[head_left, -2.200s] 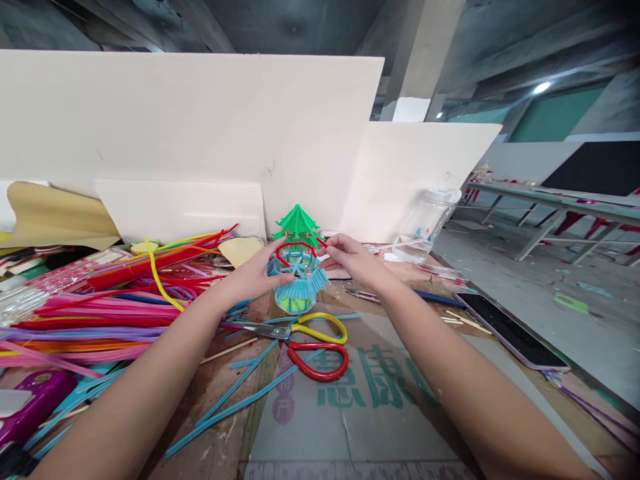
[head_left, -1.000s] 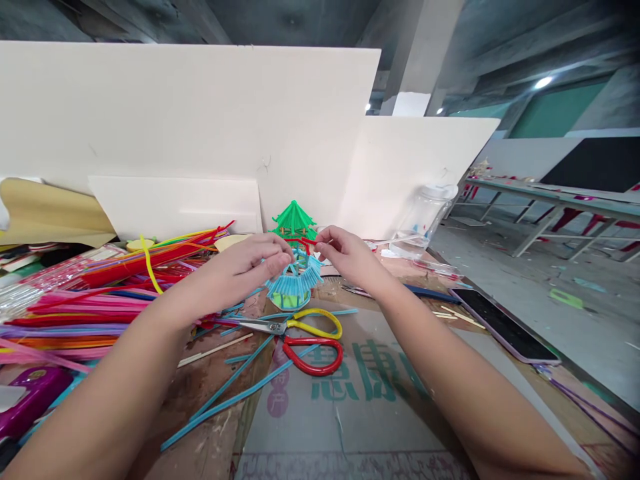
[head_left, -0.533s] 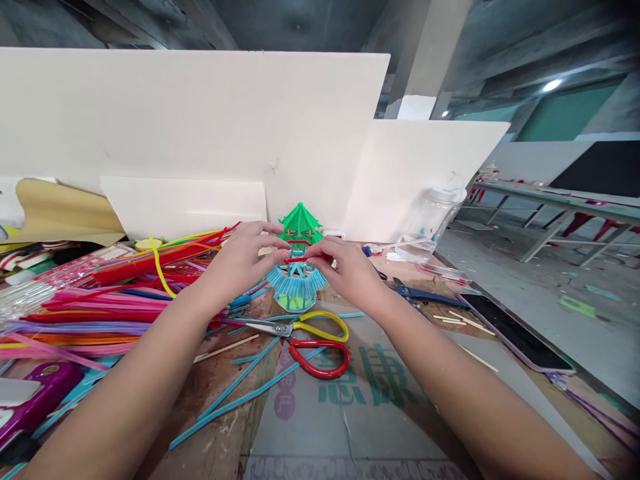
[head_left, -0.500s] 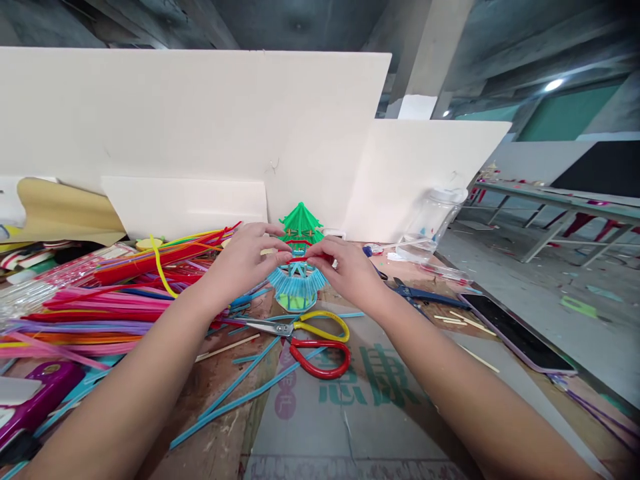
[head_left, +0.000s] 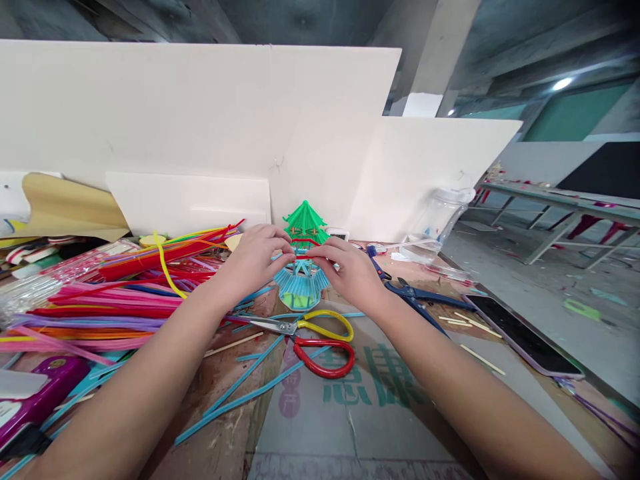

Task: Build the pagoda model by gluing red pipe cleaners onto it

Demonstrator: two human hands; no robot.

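Observation:
A small pavilion model with a green peaked roof (head_left: 305,219) and a flared light-blue lower tier (head_left: 302,288) stands in front of me. Between my fingertips, at its middle, is a bent red pipe cleaner (head_left: 303,257), which looks like a many-sided frame around the model. My left hand (head_left: 260,257) pinches its left side, and my right hand (head_left: 349,268) pinches the right. Fingers cover both ends of the red piece. Nearer to me lie scissors (head_left: 289,327) with one yellow and one red handle. Loose light-blue pipe cleaners (head_left: 245,401) lie beside them.
Bundles of coloured pipe cleaners (head_left: 115,310) crowd the left, with a purple tool (head_left: 55,383) in front. To the right are blue-handled pliers (head_left: 420,293), thin wooden sticks (head_left: 477,325), a phone (head_left: 523,337) and a clear jar (head_left: 440,213). White boards (head_left: 200,113) stand behind.
The whole view has shifted slightly, so things appear a little further right. Both hands keep their pinch on the red pipe cleaner at the model.

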